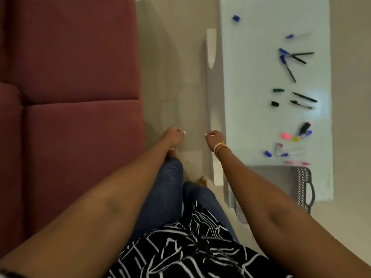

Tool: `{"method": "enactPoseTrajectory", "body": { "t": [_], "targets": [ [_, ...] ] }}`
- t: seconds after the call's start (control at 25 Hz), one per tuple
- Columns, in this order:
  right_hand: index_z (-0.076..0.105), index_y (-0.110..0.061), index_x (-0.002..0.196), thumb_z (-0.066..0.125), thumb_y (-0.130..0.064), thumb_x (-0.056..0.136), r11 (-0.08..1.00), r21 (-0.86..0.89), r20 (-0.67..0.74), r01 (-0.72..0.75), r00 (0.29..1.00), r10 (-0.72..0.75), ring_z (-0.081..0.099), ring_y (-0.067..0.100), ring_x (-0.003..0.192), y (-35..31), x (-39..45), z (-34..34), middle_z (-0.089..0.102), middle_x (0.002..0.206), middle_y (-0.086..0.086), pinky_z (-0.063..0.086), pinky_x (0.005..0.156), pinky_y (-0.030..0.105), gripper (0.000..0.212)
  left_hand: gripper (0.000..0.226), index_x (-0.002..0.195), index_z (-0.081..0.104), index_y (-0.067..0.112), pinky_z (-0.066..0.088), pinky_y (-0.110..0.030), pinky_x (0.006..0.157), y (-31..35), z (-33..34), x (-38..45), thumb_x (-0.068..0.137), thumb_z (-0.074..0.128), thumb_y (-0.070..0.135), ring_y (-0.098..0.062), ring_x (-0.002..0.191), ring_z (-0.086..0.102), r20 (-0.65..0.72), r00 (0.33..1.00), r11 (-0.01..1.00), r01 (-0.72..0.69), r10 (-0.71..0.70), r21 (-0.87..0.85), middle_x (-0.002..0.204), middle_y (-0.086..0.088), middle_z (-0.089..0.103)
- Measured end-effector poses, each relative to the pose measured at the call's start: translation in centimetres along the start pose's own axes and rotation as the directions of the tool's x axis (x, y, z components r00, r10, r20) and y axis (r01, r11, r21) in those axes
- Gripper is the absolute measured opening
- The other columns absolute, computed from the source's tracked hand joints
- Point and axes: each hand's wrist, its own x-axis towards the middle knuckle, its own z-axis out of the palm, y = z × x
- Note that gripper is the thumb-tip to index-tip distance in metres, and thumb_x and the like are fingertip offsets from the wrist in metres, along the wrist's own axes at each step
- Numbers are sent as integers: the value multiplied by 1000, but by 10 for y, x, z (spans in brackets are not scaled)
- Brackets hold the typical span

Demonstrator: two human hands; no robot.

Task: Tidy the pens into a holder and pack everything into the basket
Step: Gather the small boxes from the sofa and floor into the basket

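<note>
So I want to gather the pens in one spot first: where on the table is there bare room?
The table's near strip is bare, between its long edge and the pen scatter. Another bare patch lies beyond the lone blue cap. It is crowded around the pink highlighter and the caps next to the grey basket.

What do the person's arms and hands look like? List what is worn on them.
Both forearms are bare, with no sleeves in view. The right hand has thin bangles at its wrist, white and orange-gold. The left hand has nothing visible at its wrist. Pale, whitish nails show on both hands.
</note>
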Motion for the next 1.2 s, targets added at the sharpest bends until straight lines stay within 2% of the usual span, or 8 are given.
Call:
{"method": "enactPoseTrajectory", "body": {
  "t": [0.24,0.4,0.52,0.6,0.8,1.0,1.12,1.2],
  "targets": [
    [65,-13,104,54,-27,89,982,-82,103,170,981,-162,57,25,90,-171,22,57,69,110,13,48,81,38,23,23,71,51,14,41,-36,74,23,-150,46,94,50,14,-25,76,54,-165,986,968,-17,-26,-251,82,-14,56],
    [66,-12,101,54,-29,89,928,-204,212,312,940,-269,60,28,94,-289,48,93,70,109,14,48,92,41,24,21,78,56,13,45,-39,60,52,-240,67,96,47,19,-18,62,58,-272,958,936,-16,-86,-352,82,-12,56],
    [62,-25,72,50,-51,72,838,-375,282,398,909,-305,63,32,102,-370,102,121,72,100,9,46,98,45,29,16,92,57,17,46,-29,58,74,-298,97,96,46,28,-24,77,57,-297,942,924,31,-154,-382,93,-11,60],
    [62,-27,76,48,-57,68,808,-418,324,416,899,-295,62,33,104,-419,138,136,72,102,8,48,96,50,33,23,104,60,14,47,-30,64,93,-331,117,96,44,29,-28,83,59,-318,928,911,52,-196,-410,100,-11,62],
    [64,-16,87,53,-24,92,780,-400,449,482,844,-292,62,30,98,-563,141,140,68,113,20,47,92,43,14,30,115,60,13,50,-38,74,155,-396,149,96,43,29,-27,84,60,-286,891,800,127,-352,-587,102,-12,63],
    [66,-13,77,54,-21,92,711,-427,534,559,790,-301,62,30,88,-667,161,166,69,88,17,50,89,43,21,29,113,61,14,46,-33,69,201,-447,187,95,43,27,-25,83,58,-273,885,734,107,-378,-671,112,-16,66],
    [70,-6,97,55,-23,92,714,-416,547,563,783,-298,62,27,75,-727,183,192,66,77,10,50,66,35,23,29,112,61,14,47,-32,66,214,-481,218,95,41,26,-26,81,60,-250,887,692,101,-388,-715,107,-15,67],
    [68,-13,87,55,-24,92,720,-403,545,565,780,-307,60,22,65,-770,192,214,65,76,9,45,60,29,18,25,107,60,17,44,-27,58,219,-510,240,95,41,25,-22,71,58,-277,879,667,61,-388,-742,95,-9,65]
  ]
}}
